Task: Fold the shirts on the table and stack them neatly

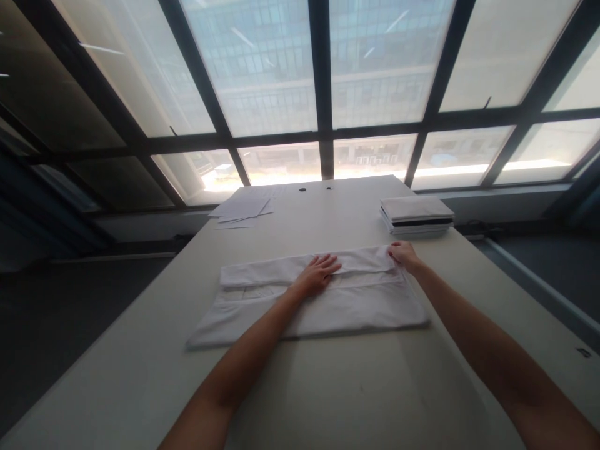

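Observation:
A white garment [356, 306], perhaps a shirt, lies partly folded on the white table, its far strip turned over toward me. My left hand [317, 275] rests flat on the middle of that strip with its fingers spread. At the far right corner of the cloth, the fingers of my right hand [403, 255] are closed in a pinch on the edge. Creases run along the fold, and the near edge of the garment lies slightly slanted.
Beyond my right hand, a stack of folded cloths [417, 215], white with a dark layer, sits near the table's right edge. Several loose paper sheets [241, 207] lie at the far left. The white table [347, 387] reaches to large framed windows [323, 69].

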`<move>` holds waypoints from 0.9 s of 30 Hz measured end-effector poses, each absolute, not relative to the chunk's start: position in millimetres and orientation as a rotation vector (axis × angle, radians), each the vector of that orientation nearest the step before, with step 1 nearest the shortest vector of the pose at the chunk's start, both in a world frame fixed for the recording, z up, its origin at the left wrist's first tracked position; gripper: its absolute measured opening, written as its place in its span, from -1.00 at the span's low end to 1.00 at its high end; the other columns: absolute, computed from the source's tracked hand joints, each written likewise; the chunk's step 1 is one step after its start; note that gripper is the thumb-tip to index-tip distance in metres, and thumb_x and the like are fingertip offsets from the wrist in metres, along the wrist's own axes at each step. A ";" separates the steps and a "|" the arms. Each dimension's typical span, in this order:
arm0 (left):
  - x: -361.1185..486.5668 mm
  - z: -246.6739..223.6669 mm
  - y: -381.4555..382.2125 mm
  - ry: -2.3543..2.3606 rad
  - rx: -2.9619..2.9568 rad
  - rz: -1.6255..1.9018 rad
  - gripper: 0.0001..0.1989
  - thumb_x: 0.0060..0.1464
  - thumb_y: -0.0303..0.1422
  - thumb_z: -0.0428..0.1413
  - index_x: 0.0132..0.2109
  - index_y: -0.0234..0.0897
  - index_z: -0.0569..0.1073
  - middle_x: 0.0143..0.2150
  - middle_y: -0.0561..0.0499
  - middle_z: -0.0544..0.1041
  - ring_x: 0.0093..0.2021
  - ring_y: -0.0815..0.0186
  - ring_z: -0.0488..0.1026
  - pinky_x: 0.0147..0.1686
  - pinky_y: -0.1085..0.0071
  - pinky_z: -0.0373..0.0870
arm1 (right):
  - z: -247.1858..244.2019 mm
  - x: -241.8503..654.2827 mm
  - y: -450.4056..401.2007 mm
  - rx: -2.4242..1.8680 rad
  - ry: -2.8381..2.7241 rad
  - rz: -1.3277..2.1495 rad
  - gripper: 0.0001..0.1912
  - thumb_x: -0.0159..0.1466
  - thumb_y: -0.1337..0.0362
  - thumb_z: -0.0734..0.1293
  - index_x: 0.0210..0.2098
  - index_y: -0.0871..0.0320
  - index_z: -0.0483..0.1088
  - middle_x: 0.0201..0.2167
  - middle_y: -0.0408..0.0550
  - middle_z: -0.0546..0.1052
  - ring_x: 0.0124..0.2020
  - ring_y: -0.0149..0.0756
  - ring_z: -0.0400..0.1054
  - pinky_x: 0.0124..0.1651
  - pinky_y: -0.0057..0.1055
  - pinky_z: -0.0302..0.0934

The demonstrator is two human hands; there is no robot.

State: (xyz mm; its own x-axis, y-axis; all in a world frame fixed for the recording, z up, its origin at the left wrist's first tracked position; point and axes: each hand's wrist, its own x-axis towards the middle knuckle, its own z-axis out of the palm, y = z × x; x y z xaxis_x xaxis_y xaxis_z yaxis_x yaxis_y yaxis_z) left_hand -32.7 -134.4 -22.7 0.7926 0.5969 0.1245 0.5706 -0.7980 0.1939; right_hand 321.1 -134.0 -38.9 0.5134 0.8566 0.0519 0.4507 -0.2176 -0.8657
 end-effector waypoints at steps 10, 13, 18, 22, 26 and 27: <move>-32.4 -20.3 -135.6 0.937 2.841 0.243 -0.46 0.29 -0.41 -0.02 0.37 0.01 0.26 0.48 0.05 0.10 0.49 0.22 -0.05 0.43 0.04 -0.16 | -28.8 318.2 -118.4 -1.931 -1.262 0.355 -0.65 0.06 0.37 0.34 -0.12 0.26 0.44 -0.42 -0.03 0.51 -0.41 -0.25 0.40 -0.28 -0.38 0.29; -32.3 -19.7 -135.9 0.925 2.846 0.235 -0.46 0.30 -0.40 -0.02 0.38 0.03 0.26 0.48 0.04 0.08 0.49 0.21 -0.05 0.43 0.03 -0.16 | -33.9 317.3 -122.9 -1.934 -1.359 0.278 -0.63 0.12 0.39 0.31 -0.06 0.22 0.44 -0.42 -0.05 0.51 -0.34 -0.19 0.42 -0.15 -0.31 0.29; -33.4 -20.0 -135.7 0.892 2.850 0.237 -0.50 0.35 -0.34 -0.04 0.38 0.05 0.25 0.49 0.04 0.06 0.49 0.18 -0.08 0.42 0.00 -0.19 | -30.9 309.9 -136.9 -1.978 -1.477 0.124 -0.63 0.24 0.39 0.26 0.04 0.24 0.43 -0.13 0.22 0.53 -0.08 -0.03 0.43 0.04 -0.18 0.25; -35.0 -17.9 -135.1 0.804 2.859 0.216 -0.51 0.38 -0.13 -0.07 0.40 0.10 0.19 0.50 0.06 0.04 0.50 0.09 -0.14 0.41 -0.11 -0.25 | -13.2 266.9 -141.4 -2.074 -1.591 -0.117 -0.64 0.37 0.29 0.16 0.05 0.27 0.45 0.12 0.38 0.42 0.18 0.15 0.27 0.20 -0.02 0.14; -35.4 -16.5 -133.7 0.734 2.878 0.179 -0.49 0.39 -0.07 -0.09 0.41 0.12 0.16 0.49 0.08 0.06 0.51 0.06 -0.19 0.39 -0.18 -0.29 | -8.5 184.4 -136.2 -1.893 -1.882 -0.001 -0.50 0.45 0.21 0.06 0.27 0.27 0.29 0.33 0.26 0.28 0.36 0.01 0.09 0.35 -0.07 -0.01; -35.2 -16.8 -133.3 0.726 2.886 0.172 -0.50 0.38 -0.07 -0.08 0.40 0.11 0.19 0.49 0.08 0.07 0.51 0.06 -0.20 0.39 -0.18 -0.31 | -11.4 165.4 -135.1 -1.854 -1.961 0.049 -0.47 0.45 0.19 0.06 0.33 0.28 0.22 0.39 0.24 0.20 0.41 0.01 0.01 0.37 -0.04 -0.06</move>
State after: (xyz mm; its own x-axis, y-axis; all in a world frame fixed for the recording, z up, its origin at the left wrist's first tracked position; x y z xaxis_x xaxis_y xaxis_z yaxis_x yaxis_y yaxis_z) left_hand -35.2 -133.3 -16.8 0.8755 0.4778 0.0719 0.4593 -0.8692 0.1829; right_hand 165.4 -135.1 -11.4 -0.0055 0.9580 0.2868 0.9423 0.1010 -0.3191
